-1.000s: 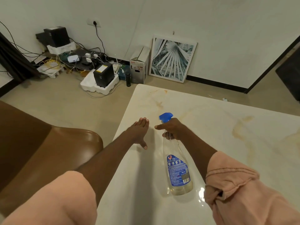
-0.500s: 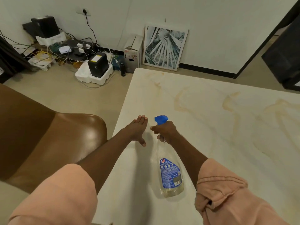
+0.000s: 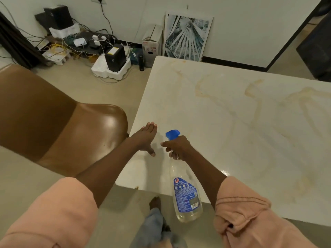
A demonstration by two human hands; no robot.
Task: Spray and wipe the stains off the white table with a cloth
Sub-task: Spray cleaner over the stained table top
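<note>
Yellowish-brown stains (image 3: 254,97) streak the white table (image 3: 223,133) from its far edge toward the right side. Over the near left corner hangs the spray bottle (image 3: 185,190), nearly empty, its neck gripped by the right hand (image 3: 177,147) with the blue nozzle (image 3: 172,134) aimed away across the top. Just beside it the left hand (image 3: 146,137) is flat, fingers together, holding nothing. A brown chair (image 3: 59,122) stands off the table's left edge. Spraying seems to be the step in hand; next, pull the trigger over the streaks, then wipe (no cloth is visible).
</note>
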